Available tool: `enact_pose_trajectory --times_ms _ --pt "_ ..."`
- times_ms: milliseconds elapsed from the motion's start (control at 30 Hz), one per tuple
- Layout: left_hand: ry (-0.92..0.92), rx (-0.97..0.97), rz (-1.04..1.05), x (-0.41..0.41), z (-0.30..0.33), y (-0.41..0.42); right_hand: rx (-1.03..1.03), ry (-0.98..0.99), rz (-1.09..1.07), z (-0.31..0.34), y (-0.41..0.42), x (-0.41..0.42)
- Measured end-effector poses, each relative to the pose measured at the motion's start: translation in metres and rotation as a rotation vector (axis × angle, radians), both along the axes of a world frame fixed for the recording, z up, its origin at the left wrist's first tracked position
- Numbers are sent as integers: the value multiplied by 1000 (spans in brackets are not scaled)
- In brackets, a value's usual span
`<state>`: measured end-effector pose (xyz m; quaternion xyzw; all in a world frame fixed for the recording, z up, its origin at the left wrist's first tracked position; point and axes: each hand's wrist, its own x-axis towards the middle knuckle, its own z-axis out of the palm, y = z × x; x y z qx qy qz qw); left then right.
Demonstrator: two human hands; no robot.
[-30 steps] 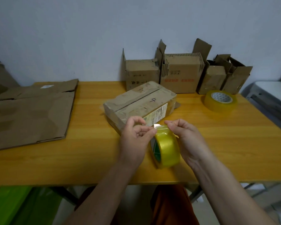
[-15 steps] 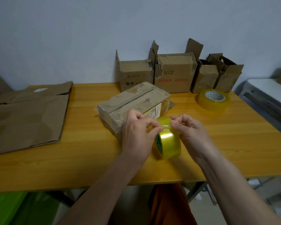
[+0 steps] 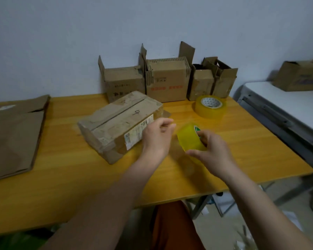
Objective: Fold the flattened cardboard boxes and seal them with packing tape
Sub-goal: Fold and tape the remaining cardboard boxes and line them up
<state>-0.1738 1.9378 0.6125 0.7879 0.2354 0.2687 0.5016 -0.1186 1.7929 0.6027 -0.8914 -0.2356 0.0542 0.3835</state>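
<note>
Box (image 3: 122, 123): folded, flaps down, lying on the table (image 3: 65, 177) ahead and to the left of my hands; its long axis runs from near-left to far-right, and the centre seam follows that same line. Tape roll (image 3: 189, 138): held off the table in my right hand (image 3: 212, 152), thumb under the band, fingers curled over the far rim by the green core. Left hand (image 3: 156, 137): nearer the box, just beside its near-right end, fingertips pinched together; I judge they hold the pulled tape end, but the clear strip between hand and roll is blurred and I cannot make it out. Relation that matters: the seam's near end sits left of the pinch, so the strip must travel left and forward, then run along the long axis. Spare roll (image 3: 210, 106): flat on the table, far right, well apart. Open boxes (image 3: 165, 81): standing in a row against the wall. Flat cardboard (image 3: 13, 134): far left, cut off by the frame edge. Far end of the box seam: partly lost in old tape residue.
</note>
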Motion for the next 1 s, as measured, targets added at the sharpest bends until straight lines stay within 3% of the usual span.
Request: enact_pose_trajectory --times_ms 167,267,300,367,467,533,733,833,1000 --pt "87 330 243 -15 19 67 -448 -178 30 -23 -1 10" --pt "369 519 282 -20 21 129 -563 -292 49 -26 0 8" --pt "480 534 271 -23 20 149 -543 -357 54 -24 4 5" --pt "667 518 195 -33 16 179 -317 -347 65 -15 20 -8" --pt "745 449 47 -53 12 193 137 24 189 3 61 -32" --pt "714 450 22 -67 15 190 310 270 262 8 93 -41" --pt "815 530 82 -123 24 156 413 630 296 15 169 -32" --pt "676 530 148 -137 11 156 358 727 308 16 186 -29" --pt "166 129 62 -129 -34 157 363 598 266 8 201 -39"
